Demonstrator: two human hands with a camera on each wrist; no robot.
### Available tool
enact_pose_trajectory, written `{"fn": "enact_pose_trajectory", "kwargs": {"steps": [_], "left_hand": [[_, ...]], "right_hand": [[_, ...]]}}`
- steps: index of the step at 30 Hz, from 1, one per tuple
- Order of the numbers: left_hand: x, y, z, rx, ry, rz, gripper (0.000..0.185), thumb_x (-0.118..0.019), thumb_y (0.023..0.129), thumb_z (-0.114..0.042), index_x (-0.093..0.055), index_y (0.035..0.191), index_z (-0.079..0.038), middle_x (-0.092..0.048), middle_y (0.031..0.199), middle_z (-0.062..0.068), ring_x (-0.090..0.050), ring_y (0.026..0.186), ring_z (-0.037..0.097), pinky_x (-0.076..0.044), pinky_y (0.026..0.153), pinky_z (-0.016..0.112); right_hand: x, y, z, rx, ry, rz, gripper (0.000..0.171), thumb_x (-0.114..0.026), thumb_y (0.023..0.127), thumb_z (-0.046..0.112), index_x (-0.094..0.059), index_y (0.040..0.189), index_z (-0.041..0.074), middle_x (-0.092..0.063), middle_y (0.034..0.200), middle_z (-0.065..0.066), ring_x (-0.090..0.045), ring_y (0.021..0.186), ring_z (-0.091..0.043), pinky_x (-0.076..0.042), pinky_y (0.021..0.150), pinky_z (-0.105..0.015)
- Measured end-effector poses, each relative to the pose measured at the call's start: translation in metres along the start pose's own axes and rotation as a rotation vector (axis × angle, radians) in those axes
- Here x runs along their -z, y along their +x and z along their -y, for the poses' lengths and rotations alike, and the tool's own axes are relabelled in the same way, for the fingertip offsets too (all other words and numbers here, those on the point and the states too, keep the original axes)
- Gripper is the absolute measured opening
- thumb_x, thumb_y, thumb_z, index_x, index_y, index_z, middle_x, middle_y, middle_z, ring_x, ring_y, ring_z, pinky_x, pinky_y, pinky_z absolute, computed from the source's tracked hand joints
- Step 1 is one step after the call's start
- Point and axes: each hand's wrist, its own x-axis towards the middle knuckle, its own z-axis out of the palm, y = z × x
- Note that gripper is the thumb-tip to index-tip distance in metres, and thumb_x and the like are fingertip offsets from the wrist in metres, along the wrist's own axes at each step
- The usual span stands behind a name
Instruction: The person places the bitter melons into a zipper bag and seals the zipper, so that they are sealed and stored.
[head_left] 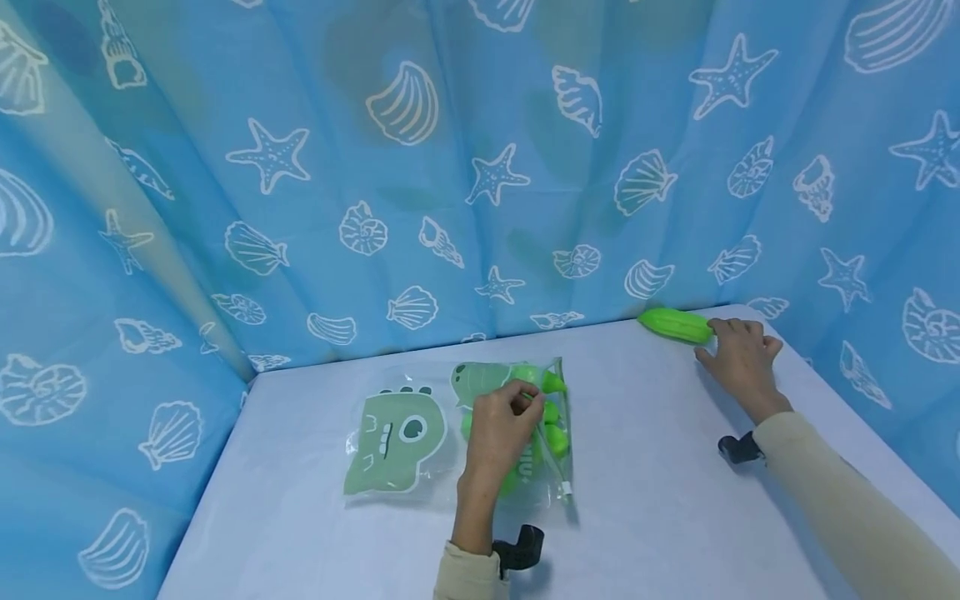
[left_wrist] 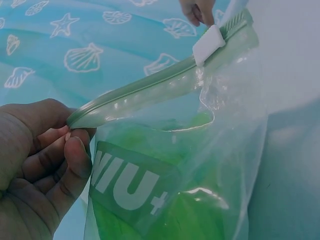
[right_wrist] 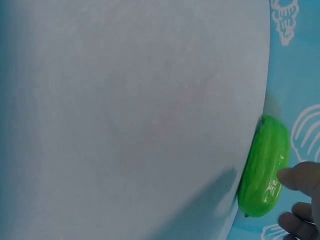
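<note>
A clear zip bag printed with a green one-eyed dinosaur lies on the table, bright green toy pieces inside its right part. My left hand pinches the edge of the bag's zip opening between thumb and fingers. The left wrist view shows the green zip strip lifted, its white slider near the far end. Out at the table's far right, my right hand reaches to the right end of a green toy cucumber, fingers spread and fingertips right at its surface.
A white cloth covers the table. Close behind it and along both sides hangs a blue curtain with white shells and starfish. The cucumber lies by the back edge. Black wrist mounts sit at both sleeves.
</note>
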Motion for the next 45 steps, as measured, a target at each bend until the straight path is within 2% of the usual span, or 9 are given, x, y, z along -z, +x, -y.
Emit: {"fn": "enact_pose_trajectory", "kwargs": {"steps": [6, 9, 12, 17, 24, 30, 38, 45], "left_hand": [[0.004, 0.001, 0.002, 0.0, 0.018, -0.019, 0.011, -0.062, 0.086, -0.024, -0.068, 0.09, -0.015, -0.059, 0.065, -0.01, -0.054, 0.049, 0.004, -0.047, 0.045, 0.021], [0.003, 0.002, 0.003, -0.003, 0.014, -0.013, 0.012, -0.062, 0.087, -0.024, -0.068, 0.09, -0.014, -0.059, 0.065, -0.01, -0.054, 0.049, 0.004, -0.048, 0.045, 0.021], [0.001, 0.001, 0.003, -0.01, 0.006, -0.008, 0.012, -0.062, 0.086, -0.024, -0.068, 0.09, -0.014, -0.059, 0.065, -0.01, -0.054, 0.048, 0.004, -0.047, 0.045, 0.021], [0.0, 0.002, 0.002, -0.017, 0.006, -0.009, 0.012, -0.062, 0.087, -0.023, -0.068, 0.091, -0.014, -0.059, 0.065, -0.01, -0.054, 0.047, 0.004, -0.047, 0.044, 0.021], [0.0, 0.003, 0.001, -0.03, 0.02, -0.017, 0.012, -0.062, 0.087, -0.024, -0.068, 0.091, -0.014, -0.059, 0.065, -0.01, -0.053, 0.046, 0.003, -0.047, 0.043, 0.02], [0.0, 0.002, 0.001, -0.016, 0.018, -0.011, 0.012, -0.062, 0.087, -0.024, -0.068, 0.09, -0.013, -0.059, 0.064, -0.01, -0.053, 0.046, 0.003, -0.047, 0.043, 0.02], [0.0, 0.001, 0.002, -0.026, 0.022, -0.013, 0.012, -0.062, 0.087, -0.024, -0.068, 0.09, -0.014, -0.059, 0.064, -0.01, -0.053, 0.047, 0.003, -0.047, 0.043, 0.021], [-0.002, 0.001, 0.003, -0.056, 0.009, -0.007, 0.011, -0.063, 0.087, -0.022, -0.068, 0.09, -0.013, -0.059, 0.064, -0.009, -0.052, 0.044, 0.002, -0.046, 0.043, 0.02]], "right_hand": [[-0.004, 0.01, 0.002, -0.016, 0.005, 0.044, 0.074, -0.071, 0.078, 0.025, -0.034, 0.133, -0.007, -0.032, 0.131, -0.03, -0.019, 0.116, -0.048, -0.013, 0.081, -0.065], [-0.007, 0.01, -0.001, -0.024, -0.009, 0.088, 0.075, -0.071, 0.078, 0.027, -0.034, 0.133, -0.009, -0.032, 0.13, -0.032, -0.019, 0.115, -0.05, -0.014, 0.08, -0.065], [-0.009, 0.009, -0.006, -0.025, -0.019, 0.112, 0.071, -0.069, 0.08, 0.027, -0.035, 0.131, -0.01, -0.034, 0.127, -0.033, -0.019, 0.114, -0.051, -0.014, 0.08, -0.065], [-0.009, 0.01, -0.008, -0.007, -0.012, 0.078, 0.064, -0.067, 0.082, 0.023, -0.038, 0.128, -0.01, -0.035, 0.122, -0.033, -0.022, 0.112, -0.051, -0.015, 0.079, -0.065], [-0.009, 0.019, -0.002, -0.02, 0.017, 0.064, 0.062, -0.066, 0.083, 0.022, -0.039, 0.128, -0.01, -0.036, 0.126, -0.032, -0.023, 0.114, -0.049, -0.015, 0.08, -0.064], [-0.01, 0.022, 0.005, -0.02, 0.017, 0.056, 0.054, -0.066, 0.083, 0.018, -0.044, 0.123, -0.011, -0.039, 0.118, -0.032, -0.027, 0.109, -0.049, -0.017, 0.079, -0.063], [-0.014, 0.023, 0.007, -0.068, 0.04, 0.049, 0.042, -0.065, 0.084, 0.016, -0.05, 0.114, -0.009, -0.051, 0.106, -0.031, -0.037, 0.102, -0.046, -0.014, 0.086, -0.063], [-0.014, 0.018, 0.001, -0.057, 0.033, 0.032, 0.042, -0.066, 0.081, 0.016, -0.053, 0.113, -0.008, -0.05, 0.102, -0.026, -0.038, 0.097, -0.043, -0.019, 0.076, -0.059]]}}
